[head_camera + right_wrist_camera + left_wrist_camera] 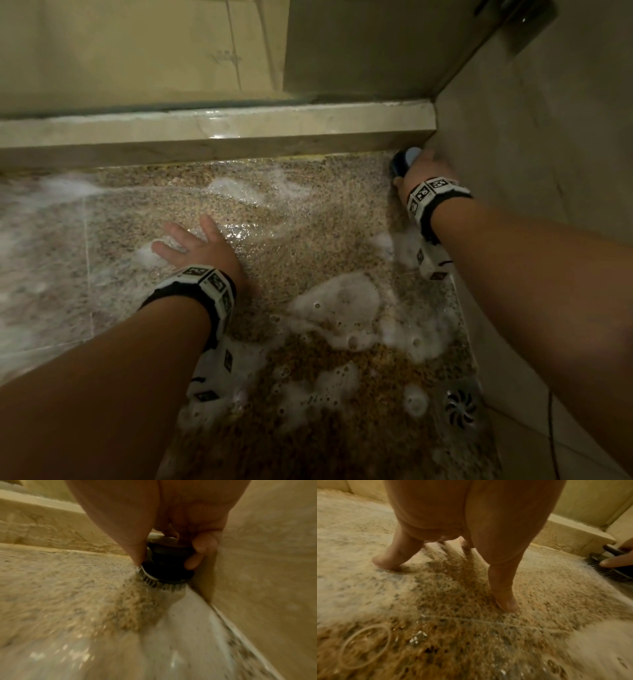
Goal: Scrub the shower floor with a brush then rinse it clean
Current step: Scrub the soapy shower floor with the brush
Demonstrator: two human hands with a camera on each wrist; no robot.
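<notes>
Only right wrist shows brush [164, 566] bristles [154, 582]

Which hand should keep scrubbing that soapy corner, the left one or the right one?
The right hand. It already grips the brush, whose bristles are down on the floor in the corner beside the wall. The left hand is spread flat on the wet floor, probably for support.

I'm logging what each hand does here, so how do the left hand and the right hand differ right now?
The left hand lies open with fingers spread on the wet shower floor; the right hand has its grip curled round the black brush. The left is mid-floor; the right is in the corner by the wall. Both wear marker wristbands.
</notes>
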